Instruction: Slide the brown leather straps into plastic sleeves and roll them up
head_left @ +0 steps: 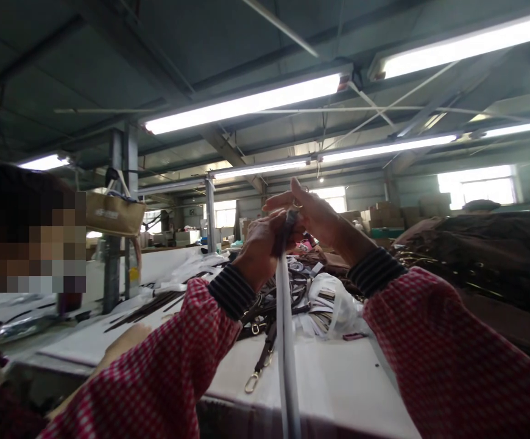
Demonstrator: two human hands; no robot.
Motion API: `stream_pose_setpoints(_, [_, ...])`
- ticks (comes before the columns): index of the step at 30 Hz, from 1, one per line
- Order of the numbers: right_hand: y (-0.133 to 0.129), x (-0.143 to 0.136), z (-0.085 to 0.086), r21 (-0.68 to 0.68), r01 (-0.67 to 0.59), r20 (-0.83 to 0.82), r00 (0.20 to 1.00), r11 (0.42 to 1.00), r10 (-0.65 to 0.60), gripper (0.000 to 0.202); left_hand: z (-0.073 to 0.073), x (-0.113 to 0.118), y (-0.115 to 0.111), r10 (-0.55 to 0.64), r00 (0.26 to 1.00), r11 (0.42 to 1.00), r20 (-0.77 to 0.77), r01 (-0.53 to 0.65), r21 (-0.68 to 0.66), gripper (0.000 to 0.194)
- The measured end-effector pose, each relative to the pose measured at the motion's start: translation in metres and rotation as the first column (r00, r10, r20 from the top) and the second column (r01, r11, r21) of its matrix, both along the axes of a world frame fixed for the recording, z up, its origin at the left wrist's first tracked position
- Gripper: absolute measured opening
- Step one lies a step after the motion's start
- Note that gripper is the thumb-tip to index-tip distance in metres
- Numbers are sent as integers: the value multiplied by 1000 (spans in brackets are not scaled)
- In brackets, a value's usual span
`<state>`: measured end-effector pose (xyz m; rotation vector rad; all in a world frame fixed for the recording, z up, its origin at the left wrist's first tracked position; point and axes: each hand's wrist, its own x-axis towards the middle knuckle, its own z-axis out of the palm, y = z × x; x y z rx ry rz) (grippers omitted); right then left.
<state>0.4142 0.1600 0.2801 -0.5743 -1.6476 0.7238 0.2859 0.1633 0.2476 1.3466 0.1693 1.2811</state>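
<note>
Both hands are raised in front of me above the table. My left hand (262, 239) is closed around the top of a long strap (285, 341), which hangs straight down, dark at the top and pale grey below. Close against it, my right hand (316, 214) has its fingers bent at a small metal ring (298, 198) at the strap's upper end. The exact finger contact is partly hidden. Behind the strap, dark straps with metal clasps (265, 353) lie in a heap on the white table (338, 378).
A clear plastic bag (333, 305) of strips lies beyond the hands. Dark goods (488, 262) are piled at the right. Another person (22, 244) is close at the left, near a post (114, 256) with a hanging tan bag (114, 213).
</note>
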Motion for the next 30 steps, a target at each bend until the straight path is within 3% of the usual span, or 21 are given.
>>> stream_pose_setpoints(3, [3,1,-4,6,26,-34,999,1000,-25,67,-5,-1,3,-54,998,997,-16,54,53,17])
stream_pose_setpoints(7, [12,-1,-11,-20,-56,-30,998,998,55,68,-10,1,8,-87,996,988,-22,89,123,9])
stream_pose_setpoints(11, [20,-5,-23,-28,-161,-101,982,987,157,60,-8,0,12,-29,999,984,16,25,177,9])
stream_pose_setpoints(15, [20,-11,-52,-88,-297,-174,944,951,279,44,0,-7,12,143,989,968,22,-145,205,16])
stream_pose_setpoints(19, [14,-10,-83,-116,-158,-251,960,981,125,36,4,-13,13,292,952,924,-93,-255,284,14])
stream_pose_setpoints(23, [10,-2,-90,-83,-7,-306,952,997,-19,28,4,-15,19,416,892,879,-178,-343,332,14])
stream_pose_setpoints(30, [12,2,-83,-8,179,-324,930,984,-172,26,-2,-12,25,278,939,945,-201,-230,234,13])
